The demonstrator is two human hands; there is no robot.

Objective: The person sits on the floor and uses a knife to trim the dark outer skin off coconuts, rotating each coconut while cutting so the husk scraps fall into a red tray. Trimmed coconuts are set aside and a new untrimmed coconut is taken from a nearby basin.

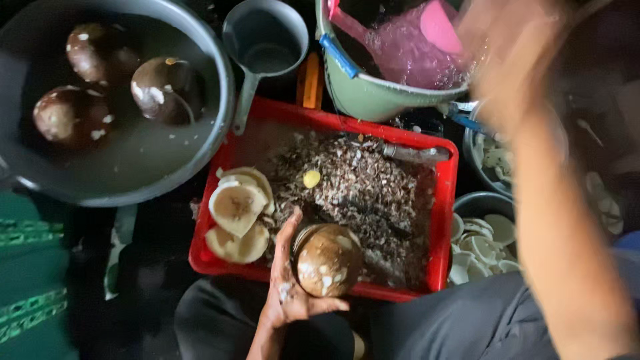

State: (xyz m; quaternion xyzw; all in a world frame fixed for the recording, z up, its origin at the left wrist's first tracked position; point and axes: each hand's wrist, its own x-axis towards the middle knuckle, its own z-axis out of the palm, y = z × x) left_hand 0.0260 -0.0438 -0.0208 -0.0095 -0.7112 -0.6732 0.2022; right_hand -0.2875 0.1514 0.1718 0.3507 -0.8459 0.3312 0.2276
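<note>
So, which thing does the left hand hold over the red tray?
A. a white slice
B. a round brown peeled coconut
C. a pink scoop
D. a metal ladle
B: the left hand cups a round brown coconut above the near edge of the red tray.

A single head-worn camera looks almost straight down from close above the person's lap. The red crate [445, 220] sits mid-frame, the grey basin [133, 173] at upper left, the green bucket [363, 93] at the top, and the raised right forearm blurs across the right side.
</note>
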